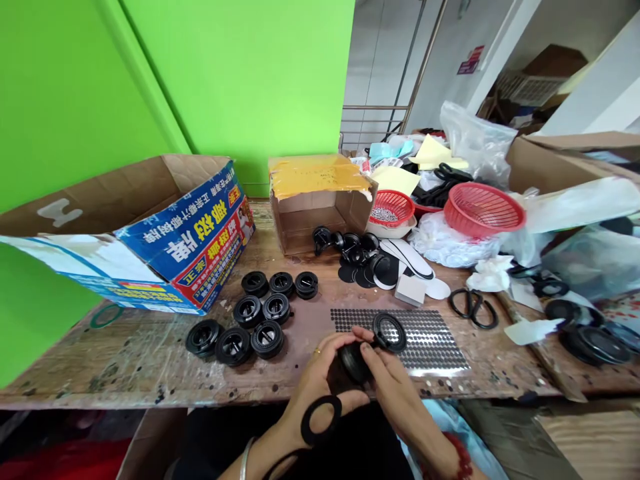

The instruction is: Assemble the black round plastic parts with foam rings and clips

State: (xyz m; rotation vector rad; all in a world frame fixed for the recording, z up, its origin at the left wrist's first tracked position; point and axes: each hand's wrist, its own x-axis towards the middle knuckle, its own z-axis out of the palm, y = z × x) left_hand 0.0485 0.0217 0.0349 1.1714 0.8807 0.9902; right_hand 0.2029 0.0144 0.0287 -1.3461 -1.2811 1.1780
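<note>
Here, black round part [356,362] between left hand [315,383] and right hand [395,380] grip.

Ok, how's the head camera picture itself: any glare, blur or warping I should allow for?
Head view: even daylight, soft shadows; mild glare on the dotted sheet and the plastic-covered table. Both hands, left hand and right hand, are sharp around the black round part; straight edges bow toward the frame's borders.
</note>
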